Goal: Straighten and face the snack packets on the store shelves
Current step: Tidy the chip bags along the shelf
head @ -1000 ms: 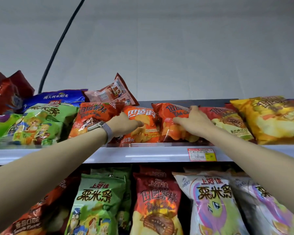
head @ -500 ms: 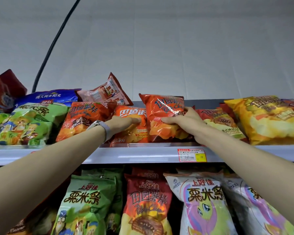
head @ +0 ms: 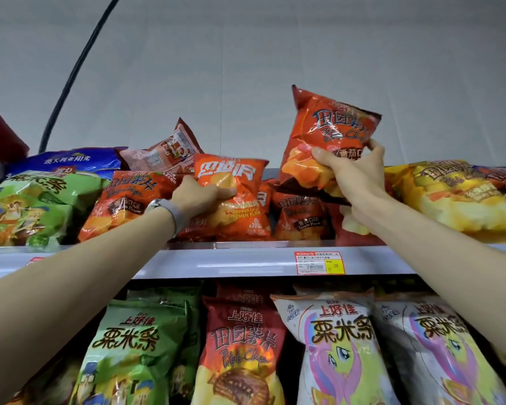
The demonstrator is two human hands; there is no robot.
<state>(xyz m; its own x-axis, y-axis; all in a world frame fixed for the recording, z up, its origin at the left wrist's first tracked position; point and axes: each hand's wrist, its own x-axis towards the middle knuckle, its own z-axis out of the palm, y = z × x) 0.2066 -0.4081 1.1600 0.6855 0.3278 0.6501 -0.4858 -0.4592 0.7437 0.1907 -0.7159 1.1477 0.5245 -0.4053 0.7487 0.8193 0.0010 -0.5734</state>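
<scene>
A: Currently, what does the head view show on the top shelf (head: 216, 263)?

B: Both hands are up at the snack row. The right hand (head: 354, 173) is closed around the lower half of an orange chip bag (head: 330, 133), thumb across the printed front, fingers behind. The bag is raised clear of the row, upright, tilted slightly, front panel toward the camera.

A: And the left hand (head: 199, 197)?

B: It is closed on the left edge of a smaller orange chicken-flavour bag (head: 235, 194), which stands on the shelf. A watch (head: 170, 211) sits on that wrist.

A: What lies around the hands?

B: Directly below the right hand stands a dark red tomato bag (head: 298, 214). To the right of that hand lies a yellow bag (head: 456, 194), slumped on its back. To the left of the left hand leans another tomato bag (head: 129, 200), then a green bag (head: 32, 206). A price tag (head: 319, 263) is on the shelf edge below the right forearm.

A: Which step is in hand?

B: Judged from the pose: repositioning one bag while steadying its neighbour.

A: What does the next move call for?

B: Probably lowering the raised bag into the gap beside the left hand, base first, front outward. The bags are air-filled and slippery; a firm but light hold is advised, or the neighbours may topple.
</scene>
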